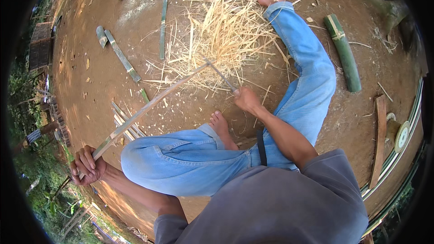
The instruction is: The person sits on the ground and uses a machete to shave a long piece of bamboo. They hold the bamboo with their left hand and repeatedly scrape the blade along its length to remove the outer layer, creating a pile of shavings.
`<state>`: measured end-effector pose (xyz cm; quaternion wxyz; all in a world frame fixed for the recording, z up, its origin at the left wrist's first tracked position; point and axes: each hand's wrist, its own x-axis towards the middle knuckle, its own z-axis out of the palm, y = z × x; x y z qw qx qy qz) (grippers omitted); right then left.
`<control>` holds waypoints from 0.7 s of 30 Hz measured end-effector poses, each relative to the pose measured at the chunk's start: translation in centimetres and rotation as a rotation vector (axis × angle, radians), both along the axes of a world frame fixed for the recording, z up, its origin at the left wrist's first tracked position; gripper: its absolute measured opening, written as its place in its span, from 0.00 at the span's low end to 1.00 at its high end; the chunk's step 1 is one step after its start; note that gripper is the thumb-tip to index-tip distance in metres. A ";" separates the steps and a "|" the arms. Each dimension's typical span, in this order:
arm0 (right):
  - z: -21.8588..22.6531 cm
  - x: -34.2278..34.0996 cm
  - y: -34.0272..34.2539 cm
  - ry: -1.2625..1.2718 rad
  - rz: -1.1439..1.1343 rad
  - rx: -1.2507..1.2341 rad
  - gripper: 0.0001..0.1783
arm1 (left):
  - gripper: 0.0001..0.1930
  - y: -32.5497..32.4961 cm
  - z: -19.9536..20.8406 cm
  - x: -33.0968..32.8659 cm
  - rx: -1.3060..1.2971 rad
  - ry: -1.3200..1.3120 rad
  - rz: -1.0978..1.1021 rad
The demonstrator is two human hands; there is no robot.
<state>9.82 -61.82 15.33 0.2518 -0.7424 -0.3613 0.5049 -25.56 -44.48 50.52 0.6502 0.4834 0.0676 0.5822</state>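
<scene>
Outdoors on bare brown earth (104, 95), with greenery (27, 153) away to the left. Watch for trouble: could twist if gripped loosely, that long bamboo strip (149, 105) slanting from near left to far centre; could skid off its far end if pushed too hard, that knife (221, 75), perhaps toward the bare foot (220, 126) nearer in. Now to the fingers: curled snugly round the strip's near end with the left hand (89, 167); further right, clenched on the knife's handle with the right hand (248, 99), blade seemingly touching bamboo beside pale shavings (230, 27).

The right hand (247, 99) has room between 2 legs (312, 70); shavings (228, 29) (loosely heaped) obstruct ahead.
</scene>
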 end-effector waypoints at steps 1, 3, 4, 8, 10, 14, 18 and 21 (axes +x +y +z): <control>1.7 -0.6 -0.4 -0.010 0.061 0.092 0.11 | 0.05 0.5 0.0 -0.2 -0.011 -0.029 -0.047; 4.4 -1.9 -0.5 -0.009 0.180 0.242 0.11 | 0.03 0.4 0.1 0.0 -0.003 -0.064 -0.053; 5.8 -2.3 -0.4 -0.006 0.224 0.292 0.11 | 0.03 0.4 -0.2 0.1 0.001 -0.062 -0.062; 0.1 -2.2 -1.0 0.011 0.009 0.163 0.13 | 0.03 0.6 -0.5 1.0 0.021 -0.064 -0.106; -0.9 -1.9 -0.8 0.009 -0.005 0.112 0.12 | 0.03 0.3 -0.2 0.7 0.042 -0.058 -0.089; 1.8 -2.6 -1.4 -0.005 0.080 0.221 0.09 | 0.03 -0.1 0.0 0.8 0.019 -0.062 -0.068; -1.7 -1.6 -0.6 -0.043 -0.063 0.073 0.10 | 0.02 0.6 0.0 1.6 0.013 -0.069 -0.078; -1.7 -1.8 -1.7 -0.043 0.017 0.120 0.10 | 0.02 -0.1 0.2 1.5 -0.023 -0.085 -0.041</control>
